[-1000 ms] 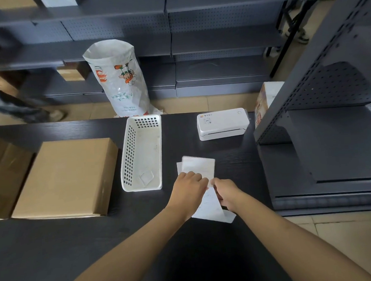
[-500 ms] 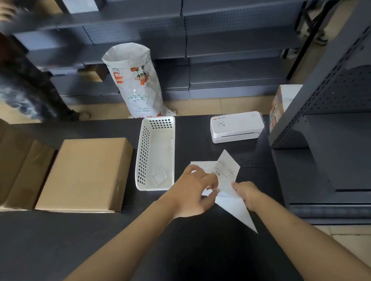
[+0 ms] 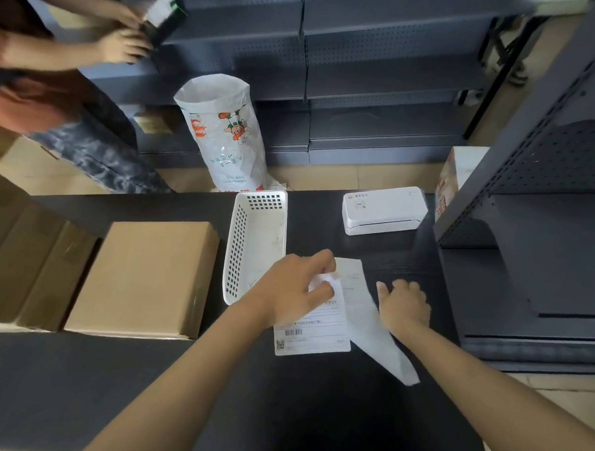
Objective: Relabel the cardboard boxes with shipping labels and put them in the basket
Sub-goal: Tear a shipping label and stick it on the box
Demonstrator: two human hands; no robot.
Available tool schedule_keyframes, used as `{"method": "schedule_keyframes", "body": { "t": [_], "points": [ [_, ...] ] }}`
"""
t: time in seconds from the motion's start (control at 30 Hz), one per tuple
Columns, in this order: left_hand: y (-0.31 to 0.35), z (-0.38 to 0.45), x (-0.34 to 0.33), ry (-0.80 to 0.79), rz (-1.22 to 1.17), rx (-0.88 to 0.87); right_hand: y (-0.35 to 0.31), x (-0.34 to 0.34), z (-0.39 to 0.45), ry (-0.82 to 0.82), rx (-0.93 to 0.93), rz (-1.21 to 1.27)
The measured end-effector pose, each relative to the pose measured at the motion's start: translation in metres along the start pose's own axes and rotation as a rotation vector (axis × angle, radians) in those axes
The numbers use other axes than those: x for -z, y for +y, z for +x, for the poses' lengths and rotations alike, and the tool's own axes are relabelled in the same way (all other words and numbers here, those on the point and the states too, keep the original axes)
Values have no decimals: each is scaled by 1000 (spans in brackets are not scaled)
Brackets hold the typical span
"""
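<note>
White perforated basket [image 3: 255,241] – tan cardboard box [image 3: 143,278] – black table [image 3: 90,384] – white printed label [image 3: 312,331]

Black table [image 3: 376,248]: boxes [image 3: 143,278], basket [image 3: 255,241], apparently printer [image 3: 385,209].

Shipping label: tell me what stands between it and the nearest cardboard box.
The white basket stands between them: the shipping label, pinched in the left hand, lies right of it, and the cardboard box lies left of it. Carrying the label over the basket should clear it.

Label peeled from its backing
The left hand [image 3: 294,287] drew the shipping label [image 3: 312,331] toward itself; the backing strip [image 3: 374,331] fell away beside the right hand [image 3: 403,304], which let go.
</note>
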State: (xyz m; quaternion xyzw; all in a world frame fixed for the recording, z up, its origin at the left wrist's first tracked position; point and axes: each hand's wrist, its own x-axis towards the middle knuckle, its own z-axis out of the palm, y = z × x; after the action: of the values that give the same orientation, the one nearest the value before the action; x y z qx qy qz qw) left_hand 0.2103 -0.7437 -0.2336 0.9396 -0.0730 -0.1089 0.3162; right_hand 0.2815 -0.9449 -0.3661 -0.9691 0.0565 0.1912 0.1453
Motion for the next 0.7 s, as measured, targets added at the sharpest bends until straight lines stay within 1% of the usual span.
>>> {"method": "schedule_keyframes", "body": {
  "t": [0.03, 0.07, 0.1, 0.13, 0.2, 0.27, 0.33, 0.47, 0.57, 0.7],
  "points": [
    [-3, 1, -1, -25, 23, 22, -3, 3, -4, 113, 97, 51],
    [-7, 1, -2, -37, 41, 38, -8, 8, -9, 191, 214, 137],
    [-9, 0, -2, -40, 61, 51, -13, 14, -16, 203, 329, 253],
    [-11, -2, -2, -39, 82, 65, -19, 22, -23, 138, 419, 398],
    [-14, -5, -1, -33, 113, 93, -36, 37, -42, -105, 558, 643],
    [-17, -8, 3, -23, 109, 115, -51, 43, -59, -241, 666, 701],
    [-20, -12, 7, -12, 100, 131, -61, 41, -68, -317, 691, 713],
    [-34, -26, 17, -10, 124, 155, -77, 31, -74, -370, 644, 751],
    [-54, -34, 30, 3, 149, 204, -96, 25, -79, -336, 640, 672],
    [-95, -49, 54, 19, 110, 246, -134, 9, -88, -276, 609, 571]
  ]
}}
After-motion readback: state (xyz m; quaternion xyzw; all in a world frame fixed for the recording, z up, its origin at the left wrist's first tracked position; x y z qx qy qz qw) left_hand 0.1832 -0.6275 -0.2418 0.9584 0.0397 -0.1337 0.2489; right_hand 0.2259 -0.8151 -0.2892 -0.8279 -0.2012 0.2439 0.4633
